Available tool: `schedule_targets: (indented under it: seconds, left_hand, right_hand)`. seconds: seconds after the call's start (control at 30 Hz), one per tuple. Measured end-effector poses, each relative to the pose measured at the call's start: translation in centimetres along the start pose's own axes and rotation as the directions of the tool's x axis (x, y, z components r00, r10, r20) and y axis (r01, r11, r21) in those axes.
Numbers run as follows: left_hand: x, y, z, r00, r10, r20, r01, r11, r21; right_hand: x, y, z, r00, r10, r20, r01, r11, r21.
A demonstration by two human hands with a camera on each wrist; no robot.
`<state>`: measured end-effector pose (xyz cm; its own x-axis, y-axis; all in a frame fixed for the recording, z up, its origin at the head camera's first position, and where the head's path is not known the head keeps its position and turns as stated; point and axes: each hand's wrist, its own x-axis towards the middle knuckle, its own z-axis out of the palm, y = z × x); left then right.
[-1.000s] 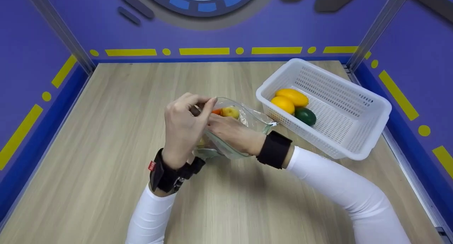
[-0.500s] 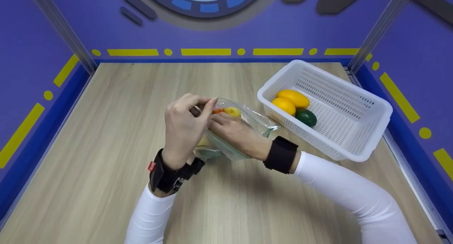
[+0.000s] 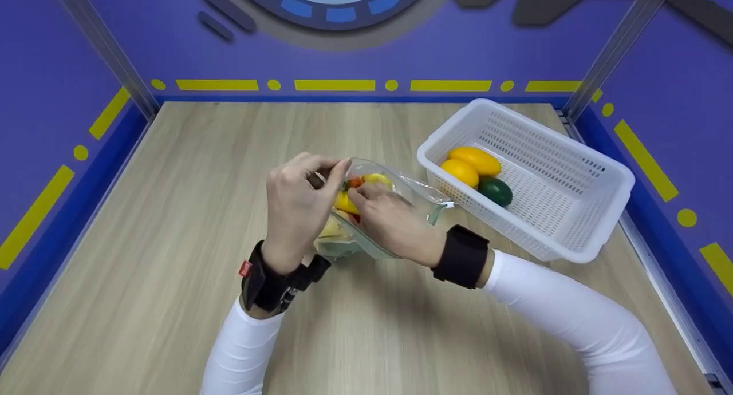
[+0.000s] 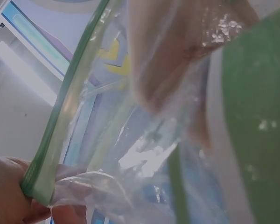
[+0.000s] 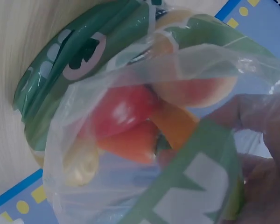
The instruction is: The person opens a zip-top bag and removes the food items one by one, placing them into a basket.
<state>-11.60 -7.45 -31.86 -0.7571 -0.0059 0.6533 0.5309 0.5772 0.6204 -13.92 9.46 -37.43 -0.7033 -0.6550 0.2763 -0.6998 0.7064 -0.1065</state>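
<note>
Purple walls (image 3: 487, 54) close in a wooden tabletop (image 3: 172, 223). Near its middle, the left hand (image 3: 298, 206) pinches the clear bag (image 3: 339, 249) by its rim; the right hand (image 3: 398, 220) is inside, whether gripping I cannot tell. Settling the fruit (image 3: 345, 203) seems the step; next probably calls for drawing out, towards the basket (image 3: 544, 206) near the far right corner

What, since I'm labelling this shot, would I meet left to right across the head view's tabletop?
Bare left hand, bare right hand, round yellow fruit, dark green oval fruit, right rim of white perforated plastic basket.
</note>
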Motion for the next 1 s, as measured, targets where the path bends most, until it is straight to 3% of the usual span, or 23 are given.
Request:
schedule_targets:
  seconds: [0.13,0.23,0.53,0.77,1.0]
  left_hand:
    - [-0.2,-0.1,0.1,1.0,0.003,0.004,-0.003,1.0,0.011]
    - [-0.2,-0.2,0.1,1.0,-0.002,0.009,0.001,1.0,0.011]
    - [-0.1,-0.3,-0.2,1.0,-0.007,0.006,0.007,1.0,0.022]
    - [0.0,-0.3,-0.4,1.0,-0.013,0.009,0.012,1.0,0.023]
    - [0.1,-0.2,-0.7,0.999,-0.041,0.008,0.041,0.999,0.024]
  right_hand:
    - [0.4,0.0,0.8,0.991,0.054,0.12,-0.051,0.998,-0.029]
    - [0.4,0.2,0.9,0.988,0.068,0.142,-0.069,0.998,0.0]
    - [0.0,-0.1,-0.8,0.997,0.063,0.043,-0.067,0.993,0.099]
    - [-1.1,-0.6,-3.6,0.999,0.001,-0.041,0.002,0.997,0.074]
    - [-3.6,-0.2,-7.2,0.988,0.048,-0.145,-0.028,0.99,0.135]
